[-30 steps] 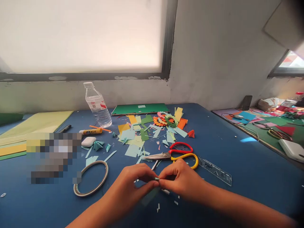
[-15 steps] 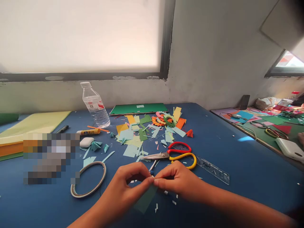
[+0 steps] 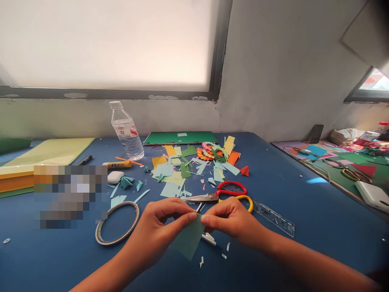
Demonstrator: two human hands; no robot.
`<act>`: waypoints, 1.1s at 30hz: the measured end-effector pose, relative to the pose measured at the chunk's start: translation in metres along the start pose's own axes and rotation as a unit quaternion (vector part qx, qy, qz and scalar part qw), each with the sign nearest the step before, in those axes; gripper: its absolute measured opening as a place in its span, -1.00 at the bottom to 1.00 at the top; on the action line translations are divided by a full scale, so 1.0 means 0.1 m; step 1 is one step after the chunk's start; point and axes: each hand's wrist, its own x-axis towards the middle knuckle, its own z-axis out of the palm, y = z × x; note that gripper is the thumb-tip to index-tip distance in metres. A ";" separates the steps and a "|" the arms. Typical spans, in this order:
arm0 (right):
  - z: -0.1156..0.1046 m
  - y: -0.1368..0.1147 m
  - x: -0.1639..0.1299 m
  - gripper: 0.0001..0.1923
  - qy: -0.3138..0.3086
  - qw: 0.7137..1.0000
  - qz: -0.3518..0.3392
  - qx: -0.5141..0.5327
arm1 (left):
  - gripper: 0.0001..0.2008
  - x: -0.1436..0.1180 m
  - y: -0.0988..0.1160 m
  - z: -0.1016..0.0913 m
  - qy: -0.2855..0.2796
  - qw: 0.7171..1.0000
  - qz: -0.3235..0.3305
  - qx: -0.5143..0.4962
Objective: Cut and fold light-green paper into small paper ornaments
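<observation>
Both hands pinch the top edge of one small green paper piece [image 3: 188, 241] low in the middle of the view. My left hand [image 3: 161, 231] grips its left side and my right hand [image 3: 232, 221] its right side, fingertips nearly touching. The paper hangs down from the fingers, just above the blue table [image 3: 304, 219]. Just beyond my right hand lie scissors [image 3: 223, 196] with red and yellow handles. A clear ruler [image 3: 275, 219] rests to their right. A roll of tape [image 3: 117, 222] lies left of my left hand.
Several coloured paper scraps [image 3: 182, 172] litter the table's middle, with a water bottle [image 3: 127, 132], glue stick [image 3: 117, 164], black pen [image 3: 83, 160] and white eraser [image 3: 115, 177] to the left. Stacked paper sheets [image 3: 36, 160] sit far left. A second worktable [image 3: 349, 162] stands at right.
The green paper, folded small between my fingertips a second ago, now hangs open as a wider flat piece. My hands have risen slightly and moved a little apart.
</observation>
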 end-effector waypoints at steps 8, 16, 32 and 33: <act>-1.07 0.26 0.58 -0.73 0.162 0.899 0.165 -0.371 | -0.79 0.19 -0.07 -0.24 0.148 0.979 -0.070 -0.119; -1.35 0.37 0.94 -0.71 0.066 0.855 0.309 -0.411 | -0.77 0.18 -0.16 -0.13 0.078 0.981 -0.109 -0.143; -1.53 -0.02 0.45 -0.78 0.023 0.931 0.199 -0.307 | -0.80 0.17 -0.18 -0.21 0.083 0.981 -0.092 -0.153; -1.49 -0.04 0.40 -0.79 0.020 0.941 0.182 -0.286 | -0.81 0.17 -0.18 -0.22 0.080 0.981 -0.092 -0.153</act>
